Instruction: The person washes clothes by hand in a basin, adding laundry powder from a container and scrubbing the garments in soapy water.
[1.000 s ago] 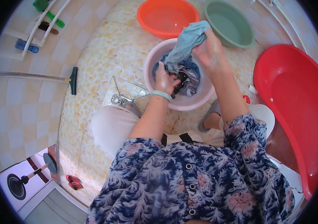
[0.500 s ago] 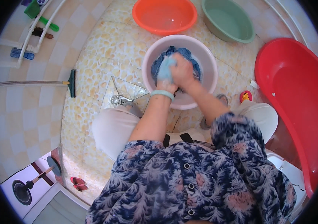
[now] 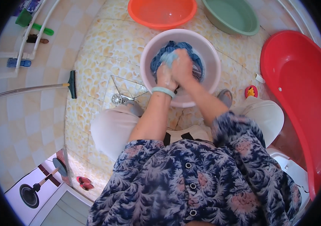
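Lt-blue cloth (image 3: 169, 58) bunched btwn L hand (image 3: 165, 76) (fingers hidden, can't tell grip) & R hand (image 3: 183, 67), fingers curled on it; long axis unclear.

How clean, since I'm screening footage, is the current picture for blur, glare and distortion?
Head view: the right hand and light-blue cloth look blurred; head view: small glints show on the red bathtub, and the tiled floor brightens near the red slippers; head view: wall tiles curve toward the dark rim.
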